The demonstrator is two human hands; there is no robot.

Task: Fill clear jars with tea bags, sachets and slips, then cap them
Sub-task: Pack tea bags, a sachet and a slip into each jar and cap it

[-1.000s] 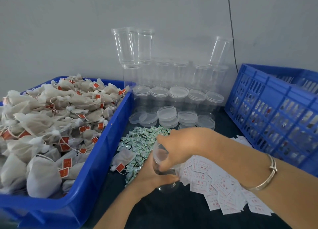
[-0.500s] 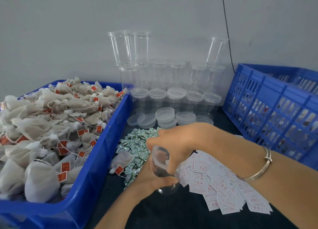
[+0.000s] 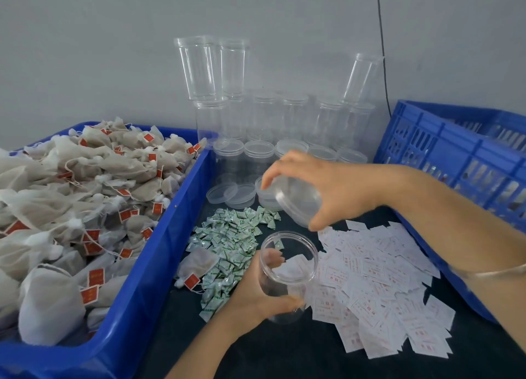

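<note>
My left hand [image 3: 256,293] grips a clear jar [image 3: 287,276] upright on the dark table; the jar is open and looks empty. Above and behind it, my right hand [image 3: 336,190] holds a clear lid [image 3: 297,200], tilted, lifted off the jar. Green sachets [image 3: 233,236] lie in a heap left of the jar. White slips with red print [image 3: 378,287] spread out to its right. One loose tea bag [image 3: 199,264] lies by the sachets. A blue bin [image 3: 148,279] on the left is heaped with tea bags [image 3: 85,196].
Empty clear jars [image 3: 264,116] stand stacked against the grey wall, with capped jars and loose lids [image 3: 230,193] in front of them. A blue slotted crate [image 3: 455,162] stands at the right. A black cable [image 3: 382,51] hangs down the wall.
My right hand has lifted the lid off the jar and moved it up and to the right. The left hand still holds the jar, now with its mouth uncovered.
</note>
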